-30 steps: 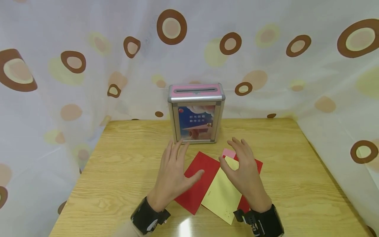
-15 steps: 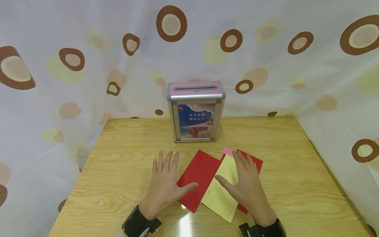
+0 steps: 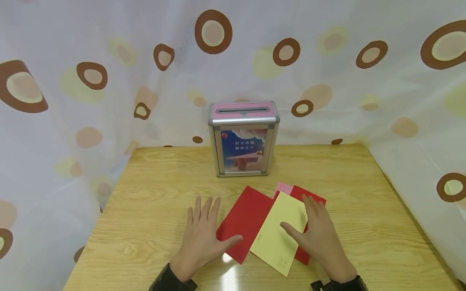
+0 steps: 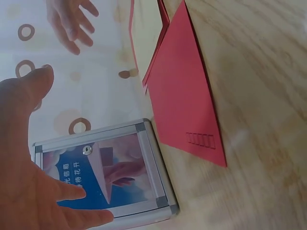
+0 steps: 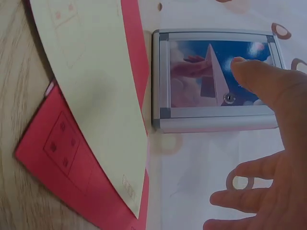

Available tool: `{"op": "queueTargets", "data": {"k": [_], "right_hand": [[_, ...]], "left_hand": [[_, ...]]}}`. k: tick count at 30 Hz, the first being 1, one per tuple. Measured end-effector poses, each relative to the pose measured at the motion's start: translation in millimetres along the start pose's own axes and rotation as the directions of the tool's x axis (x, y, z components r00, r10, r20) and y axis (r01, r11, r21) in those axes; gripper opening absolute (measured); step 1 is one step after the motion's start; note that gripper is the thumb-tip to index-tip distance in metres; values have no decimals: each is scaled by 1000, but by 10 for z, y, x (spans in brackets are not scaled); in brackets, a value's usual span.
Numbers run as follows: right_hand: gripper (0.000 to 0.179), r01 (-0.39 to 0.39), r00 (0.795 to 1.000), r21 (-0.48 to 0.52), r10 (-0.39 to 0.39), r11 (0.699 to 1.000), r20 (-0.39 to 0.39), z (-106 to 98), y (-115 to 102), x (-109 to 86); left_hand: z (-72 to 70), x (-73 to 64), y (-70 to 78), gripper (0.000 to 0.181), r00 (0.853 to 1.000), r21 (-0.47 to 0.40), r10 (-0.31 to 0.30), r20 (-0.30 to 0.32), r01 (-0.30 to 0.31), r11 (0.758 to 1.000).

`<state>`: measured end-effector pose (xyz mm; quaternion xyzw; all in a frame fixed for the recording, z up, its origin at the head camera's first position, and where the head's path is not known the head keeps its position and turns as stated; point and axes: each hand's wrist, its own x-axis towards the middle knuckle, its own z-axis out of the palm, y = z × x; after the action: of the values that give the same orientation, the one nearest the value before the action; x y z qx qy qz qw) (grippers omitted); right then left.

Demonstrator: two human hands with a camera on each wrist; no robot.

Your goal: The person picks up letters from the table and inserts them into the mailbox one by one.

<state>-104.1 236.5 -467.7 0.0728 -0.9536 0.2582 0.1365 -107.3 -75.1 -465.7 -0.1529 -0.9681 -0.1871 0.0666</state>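
My left hand [image 3: 202, 238] hovers with fingers spread over the left side of a red envelope [image 3: 245, 222], its thumb above the paper. Above the yellow envelope [image 3: 274, 232] and a second red envelope [image 5: 62, 148] is my right hand [image 3: 320, 238], fingers extended and apart from the thumb. Neither hand holds anything. The yellow envelope lies on top and partly covers the second red one. A corner of a pink envelope or paper [image 3: 284, 188] shows at the back of the pile; most of it is hidden.
Behind the envelopes stands an upright metal-framed letter box [image 3: 244, 139] with a pink top, a slot [image 3: 243, 110] and a small lock [image 5: 230, 98]. Everything is on a wooden table [image 3: 156, 182]. A spotted white curtain [image 3: 233, 64] encloses its back and sides.
Both hands have drawn back toward the person and moved apart, the left going left and the right going right. The envelopes and the letter box have stayed in place.
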Motion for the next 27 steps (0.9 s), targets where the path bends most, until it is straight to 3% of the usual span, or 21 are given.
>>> {"op": "queueTargets", "data": {"k": [4,10,16,27], "right_hand": [[103,-72,995,8,71,997,74,-20,129,61],[107,-200,966,20,193,980,174,-21,311,175],[98,-232,958,-13,231,973,170,22,405,227],[87,-254,929,-71,264,965,261,152,477,243]], "left_hand": [[9,-25,18,111,1000,-7,-13,22,13,1000],[26,-35,33,111,999,-10,-16,42,16,1000],[15,-5,38,111,999,-21,-29,28,30,999],[50,-55,50,109,997,-80,-66,33,69,994]]}}
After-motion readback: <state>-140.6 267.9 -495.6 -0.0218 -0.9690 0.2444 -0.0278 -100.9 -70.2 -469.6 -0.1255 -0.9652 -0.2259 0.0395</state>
